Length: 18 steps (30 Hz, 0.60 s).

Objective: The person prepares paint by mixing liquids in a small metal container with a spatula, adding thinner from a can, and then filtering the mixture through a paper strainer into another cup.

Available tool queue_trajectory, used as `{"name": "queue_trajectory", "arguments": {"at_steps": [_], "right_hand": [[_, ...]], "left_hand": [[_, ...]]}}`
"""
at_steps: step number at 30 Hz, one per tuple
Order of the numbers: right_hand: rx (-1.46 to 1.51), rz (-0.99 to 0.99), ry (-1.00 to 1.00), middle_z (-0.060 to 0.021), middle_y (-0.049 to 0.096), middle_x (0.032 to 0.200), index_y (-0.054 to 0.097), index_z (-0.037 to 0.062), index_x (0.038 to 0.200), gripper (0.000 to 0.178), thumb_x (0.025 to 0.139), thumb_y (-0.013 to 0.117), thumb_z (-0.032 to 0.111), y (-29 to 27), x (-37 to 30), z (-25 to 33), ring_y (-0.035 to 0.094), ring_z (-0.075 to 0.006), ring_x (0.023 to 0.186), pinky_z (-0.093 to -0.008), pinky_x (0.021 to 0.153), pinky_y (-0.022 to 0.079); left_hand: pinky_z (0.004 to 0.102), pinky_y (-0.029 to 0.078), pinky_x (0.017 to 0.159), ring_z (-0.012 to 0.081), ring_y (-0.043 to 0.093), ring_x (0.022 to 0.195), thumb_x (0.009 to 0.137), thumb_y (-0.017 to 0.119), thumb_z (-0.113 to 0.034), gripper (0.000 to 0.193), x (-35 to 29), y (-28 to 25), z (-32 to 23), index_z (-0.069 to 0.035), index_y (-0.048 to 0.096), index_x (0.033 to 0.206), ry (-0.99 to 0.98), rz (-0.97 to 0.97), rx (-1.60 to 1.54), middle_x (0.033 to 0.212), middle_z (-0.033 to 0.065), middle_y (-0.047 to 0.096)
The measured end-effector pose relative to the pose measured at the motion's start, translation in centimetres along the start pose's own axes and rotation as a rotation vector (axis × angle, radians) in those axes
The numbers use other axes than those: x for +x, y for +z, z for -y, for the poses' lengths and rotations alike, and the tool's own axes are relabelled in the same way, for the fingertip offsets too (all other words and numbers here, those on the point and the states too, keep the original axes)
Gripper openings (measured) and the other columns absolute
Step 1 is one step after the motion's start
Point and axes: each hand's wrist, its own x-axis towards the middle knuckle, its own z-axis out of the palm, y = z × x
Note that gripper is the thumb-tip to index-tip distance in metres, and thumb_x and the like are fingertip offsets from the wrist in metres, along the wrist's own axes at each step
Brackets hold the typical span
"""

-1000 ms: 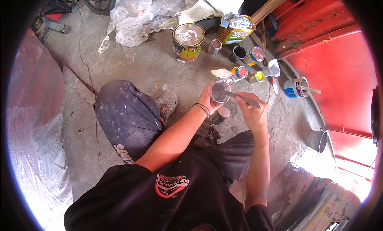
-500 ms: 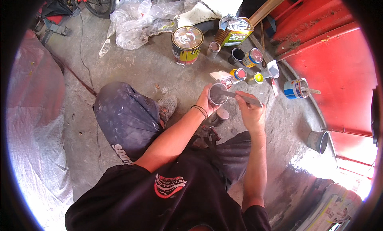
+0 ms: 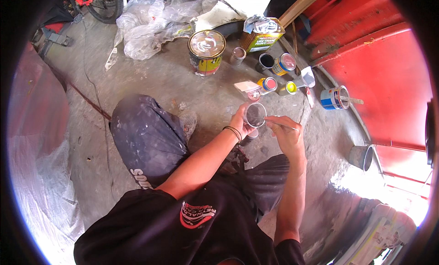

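Note:
My left hand (image 3: 238, 120) is wrapped round a small cup (image 3: 249, 110), its mouth tilted up and to the right, a greyish coating on its inside. My right hand (image 3: 289, 136) grips a thin flat stirring stick (image 3: 282, 123), seen nearly edge-on. The stick's far end meets the cup's right rim; whether it reaches inside is hard to tell. Just under the cup, a small lidded can (image 3: 251, 135) stands on the floor, partly hidden by my left hand. Beyond the cup are a small container with a reddish top (image 3: 254, 96) and a pale flat piece (image 3: 246, 86).
Several paint cans stand ahead: a large can (image 3: 207, 66), a rectangular tin (image 3: 263, 40), a red-lidded can (image 3: 270, 84) and a yellow-green-topped can (image 3: 289, 88). Rightward are a blue-and-white can (image 3: 331, 99) holding a stick, a grey bucket (image 3: 359, 156) and a red panel (image 3: 375, 82). Plastic sheeting (image 3: 151, 24) lies beyond.
The stick has turned from showing its broad face to nearly edge-on, and its end has shifted from over the cup's mouth to the rim. The cup's mouth has tipped slightly rightward.

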Motion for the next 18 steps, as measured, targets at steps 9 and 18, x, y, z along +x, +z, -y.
{"name": "queue_trajectory", "arguments": {"at_steps": [9, 18], "right_hand": [[0.0, -0.088, 0.04, -0.0127, 0.081, 0.104, 0.086, 0.0073, 0.117, 0.02, 0.097, 0.084, 0.01, -1.3, 0.2, -0.9, 0.071, -0.0167, 0.075, -0.032, 0.069, 0.056], [-0.104, -0.005, -0.045, -0.01, 0.081, 0.108, 0.085, 0.0064, 0.119, 0.02, 0.101, 0.081, 0.013, 0.6, -1.1, 0.4, 0.071, -0.0148, 0.076, -0.0307, 0.069, 0.058]], "left_hand": [[0.0402, 0.068, 0.093, 0.021, 0.078, 0.106, 0.105, 0.067, -0.059, 0.052, 0.5, -0.2, 1.6, -0.012, 0.071, 0.126, -0.045, 0.029, 0.057, 0.118, 0.0065, 0.079], [0.0394, 0.067, 0.092, 0.0204, 0.078, 0.107, 0.104, 0.069, -0.061, 0.053, -0.3, -1.2, -0.2, -0.013, 0.071, 0.127, -0.028, 0.019, 0.039, 0.119, 0.0055, 0.078]]}}
